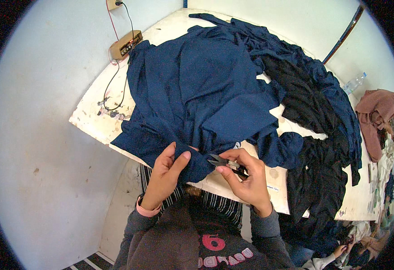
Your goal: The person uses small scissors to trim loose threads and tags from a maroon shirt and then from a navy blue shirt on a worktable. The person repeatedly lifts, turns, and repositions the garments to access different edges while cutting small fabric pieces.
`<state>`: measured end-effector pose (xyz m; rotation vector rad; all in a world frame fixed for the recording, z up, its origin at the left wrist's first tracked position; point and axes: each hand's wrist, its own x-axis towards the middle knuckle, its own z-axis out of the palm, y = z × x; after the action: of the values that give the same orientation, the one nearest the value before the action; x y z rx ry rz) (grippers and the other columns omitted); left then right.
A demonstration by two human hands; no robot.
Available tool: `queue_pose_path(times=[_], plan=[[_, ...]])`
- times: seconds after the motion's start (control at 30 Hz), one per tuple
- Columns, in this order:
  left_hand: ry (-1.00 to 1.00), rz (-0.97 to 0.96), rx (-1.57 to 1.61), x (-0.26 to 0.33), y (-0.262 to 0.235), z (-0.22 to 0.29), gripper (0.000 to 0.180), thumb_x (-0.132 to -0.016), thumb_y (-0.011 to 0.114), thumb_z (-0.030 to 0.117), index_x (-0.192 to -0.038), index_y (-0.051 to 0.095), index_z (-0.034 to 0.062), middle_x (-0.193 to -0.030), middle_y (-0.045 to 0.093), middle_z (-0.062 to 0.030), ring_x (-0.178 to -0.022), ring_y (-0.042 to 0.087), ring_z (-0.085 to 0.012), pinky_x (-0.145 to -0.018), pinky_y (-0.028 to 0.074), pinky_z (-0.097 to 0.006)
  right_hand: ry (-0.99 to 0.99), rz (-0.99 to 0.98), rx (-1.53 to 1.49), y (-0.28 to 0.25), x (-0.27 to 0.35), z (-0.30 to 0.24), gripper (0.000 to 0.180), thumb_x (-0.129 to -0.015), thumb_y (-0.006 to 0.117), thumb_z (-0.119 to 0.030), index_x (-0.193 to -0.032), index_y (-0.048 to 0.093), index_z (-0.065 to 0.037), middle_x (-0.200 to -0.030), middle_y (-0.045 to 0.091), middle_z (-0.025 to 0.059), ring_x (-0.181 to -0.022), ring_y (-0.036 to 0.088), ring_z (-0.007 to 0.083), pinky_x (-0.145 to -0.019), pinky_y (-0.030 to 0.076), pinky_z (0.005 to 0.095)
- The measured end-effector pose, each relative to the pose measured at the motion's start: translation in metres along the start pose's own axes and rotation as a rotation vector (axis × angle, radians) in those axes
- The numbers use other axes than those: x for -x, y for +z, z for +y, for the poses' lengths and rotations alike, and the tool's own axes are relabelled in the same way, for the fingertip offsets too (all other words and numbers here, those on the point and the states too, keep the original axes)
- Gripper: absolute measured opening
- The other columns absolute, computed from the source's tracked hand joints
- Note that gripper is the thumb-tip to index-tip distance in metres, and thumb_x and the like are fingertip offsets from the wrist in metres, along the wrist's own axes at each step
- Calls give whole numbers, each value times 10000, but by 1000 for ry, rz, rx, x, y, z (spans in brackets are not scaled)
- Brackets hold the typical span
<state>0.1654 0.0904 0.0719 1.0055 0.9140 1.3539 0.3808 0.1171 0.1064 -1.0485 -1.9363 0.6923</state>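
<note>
A large dark blue garment (pixel 206 63) lies bunched over the table in front of me. My left hand (pixel 166 169) pinches a fold at its near edge between thumb and fingers. Close to the right of that fold, my right hand (pixel 248 175) grips a small pair of thread snips (pixel 230 165) with dark handles. The blades point left, parted, and their tips are at the blue cloth. Whether a thread lies between them is too small to tell.
Black garments (pixel 314 171) and more blue cloth (pixel 341 112) cover the table's right side. A wooden box with wires (pixel 126 44) sits at the back left by the wall. At the right are a clear plastic bottle (pixel 355 83), a brown cloth (pixel 377 112) and another person's hand (pixel 339 251).
</note>
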Motion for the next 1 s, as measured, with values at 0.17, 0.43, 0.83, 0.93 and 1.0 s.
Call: queue_pose_path(times=[0.17,0.43,0.83,0.93,1.0], plan=[[12,-50,-26,-1,-2,0,228,-1057,546,123,-1235,617,0,-1117,697,-35,-1010,634,-78,-916,498,-243,-134,-13,124,-4,-8,-5,188,-810,812,-188,-949,724,-98,-836,747,80,-647,686,227,-573,463,325],[-12,32,58,-3,4,5,226,-1059,554,143,-1208,634,-7,-1083,702,-31,-972,632,-69,-882,501,-231,-278,190,-20,10,-10,-11,271,-752,809,-186,-1008,740,-134,-821,702,-9,-573,608,182,-543,386,316],[20,-4,-64,-2,-1,8,229,-1046,585,151,-1173,668,-21,-1055,715,-34,-939,632,-60,-843,514,-229,-312,-8,-43,1,-5,-7,301,-717,858,-200,-966,711,-118,-888,727,23,-689,655,181,-582,368,327],[30,-11,-42,-4,1,9,230,-1048,581,150,-1173,668,-23,-1061,717,-39,-942,639,-66,-855,518,-231,-417,73,252,-6,-9,-1,326,-703,867,-182,-969,705,-89,-877,735,48,-719,665,196,-647,390,316],[28,-17,-32,-3,0,8,231,-1050,576,148,-1175,667,-24,-1063,718,-40,-947,640,-67,-861,517,-230,-385,37,290,-7,-8,-2,301,-714,862,-203,-957,723,-93,-897,750,38,-743,684,191,-663,384,320]])
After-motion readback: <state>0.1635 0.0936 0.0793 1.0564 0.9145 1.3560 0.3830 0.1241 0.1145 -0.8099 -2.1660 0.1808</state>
